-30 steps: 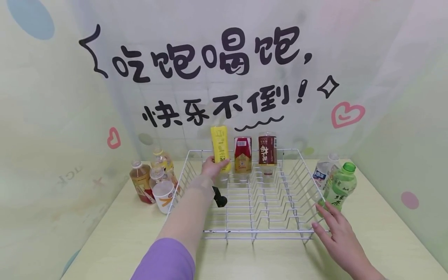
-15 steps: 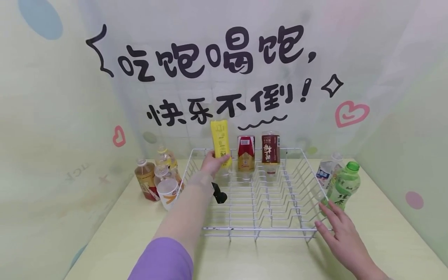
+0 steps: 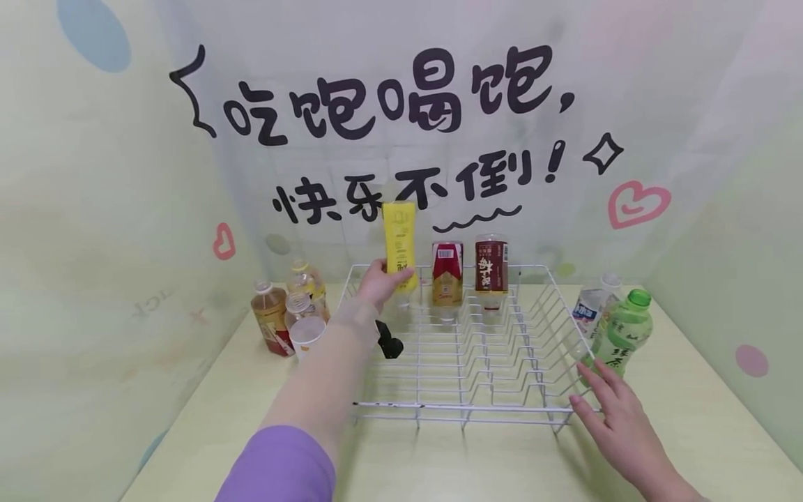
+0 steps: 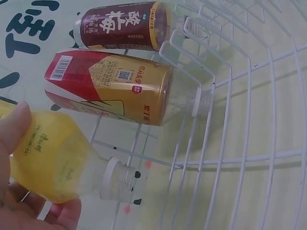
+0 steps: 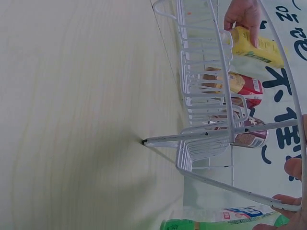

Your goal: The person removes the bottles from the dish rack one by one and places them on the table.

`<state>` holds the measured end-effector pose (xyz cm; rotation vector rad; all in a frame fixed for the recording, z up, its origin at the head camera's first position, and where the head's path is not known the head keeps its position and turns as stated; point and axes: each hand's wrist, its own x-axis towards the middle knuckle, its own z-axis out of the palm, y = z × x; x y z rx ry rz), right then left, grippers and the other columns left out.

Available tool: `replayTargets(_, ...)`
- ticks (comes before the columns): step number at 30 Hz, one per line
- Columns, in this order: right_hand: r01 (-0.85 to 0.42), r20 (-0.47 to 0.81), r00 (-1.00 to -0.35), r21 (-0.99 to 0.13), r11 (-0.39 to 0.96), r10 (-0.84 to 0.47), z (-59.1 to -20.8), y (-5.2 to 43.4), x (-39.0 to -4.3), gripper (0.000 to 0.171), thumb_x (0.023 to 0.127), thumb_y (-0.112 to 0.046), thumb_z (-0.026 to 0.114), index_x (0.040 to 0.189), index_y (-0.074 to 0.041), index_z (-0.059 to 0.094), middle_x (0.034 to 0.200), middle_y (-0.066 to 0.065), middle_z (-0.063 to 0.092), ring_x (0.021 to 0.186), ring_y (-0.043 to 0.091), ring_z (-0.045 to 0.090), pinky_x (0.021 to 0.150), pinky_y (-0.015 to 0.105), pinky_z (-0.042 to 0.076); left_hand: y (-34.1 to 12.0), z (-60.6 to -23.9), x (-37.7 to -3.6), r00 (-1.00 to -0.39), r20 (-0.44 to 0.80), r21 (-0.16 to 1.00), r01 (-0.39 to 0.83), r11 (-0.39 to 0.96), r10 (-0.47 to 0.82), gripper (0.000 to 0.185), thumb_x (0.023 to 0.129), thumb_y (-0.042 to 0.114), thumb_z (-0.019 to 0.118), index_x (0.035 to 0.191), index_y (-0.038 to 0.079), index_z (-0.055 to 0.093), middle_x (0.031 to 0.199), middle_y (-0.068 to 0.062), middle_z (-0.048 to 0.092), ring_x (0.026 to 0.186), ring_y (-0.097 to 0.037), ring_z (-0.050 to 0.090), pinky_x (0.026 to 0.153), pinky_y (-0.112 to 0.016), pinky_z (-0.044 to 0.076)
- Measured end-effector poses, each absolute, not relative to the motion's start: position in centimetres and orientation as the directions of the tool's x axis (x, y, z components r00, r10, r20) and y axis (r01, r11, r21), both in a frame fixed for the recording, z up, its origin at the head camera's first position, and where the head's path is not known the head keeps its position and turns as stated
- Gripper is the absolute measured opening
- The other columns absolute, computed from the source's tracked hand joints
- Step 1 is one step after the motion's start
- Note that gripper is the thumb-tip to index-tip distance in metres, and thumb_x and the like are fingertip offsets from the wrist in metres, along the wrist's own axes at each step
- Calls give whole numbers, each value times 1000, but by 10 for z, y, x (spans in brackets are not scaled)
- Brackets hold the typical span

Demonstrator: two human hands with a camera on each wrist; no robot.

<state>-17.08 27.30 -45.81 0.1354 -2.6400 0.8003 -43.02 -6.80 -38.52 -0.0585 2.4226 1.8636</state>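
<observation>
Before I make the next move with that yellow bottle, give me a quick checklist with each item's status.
1. Yellow bottle gripped: ok, the left hand's thumb and fingers are round it.
2. Bottle neck-down: ok, its neck points toward the rack.
3. Clear of its neighbour: ok, the head view shows a gap to the red-and-gold bottle.
4. Neck resting on the wires: cannot tell, the views don't settle contact.
5. Rack steadied: ok, the right hand touches it near its front right corner; how firmly, cannot tell.
</observation>
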Motion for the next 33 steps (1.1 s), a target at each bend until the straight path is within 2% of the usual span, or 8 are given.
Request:
replayTargets(12,-211,389,-921,-520,828,10,-458,274,-171,55,98,-31,55,143,-4,42,149,30,27,126,59,28,88,77,25,-71,-360,-412,-997,-18,925,10,381,71,64,81,33,78,132,13,45,114,-3,60,101,-21,60,96,-45,44)
replayTargets(23,-211,385,-923,-505,837,0,-458,275,-171,55,97,-32,56,143,-3,42,148,31,28,126,58,28,89,77,25,-77,-343,-394,-990,0,858,74,509,144,65,80,32,78,134,14,46,119,-4,60,103,-24,61,91,-48,48)
replayTargets(28,-203,377,-926,-486,850,-6,-456,275,-170,58,97,-33,56,144,-4,40,147,31,29,126,58,28,88,77,26,-79,-336,-387,-988,5,814,95,573,157,66,78,33,80,134,16,47,119,-3,60,103,-22,61,89,-46,50)
replayTargets(33,-221,398,-917,-436,872,-34,-449,277,-171,61,94,-35,60,145,-6,40,143,31,35,123,56,33,87,76,29,-82,-331,-379,-977,63,752,180,634,202,67,76,32,82,132,14,50,112,-1,61,98,-20,61,85,-43,51)
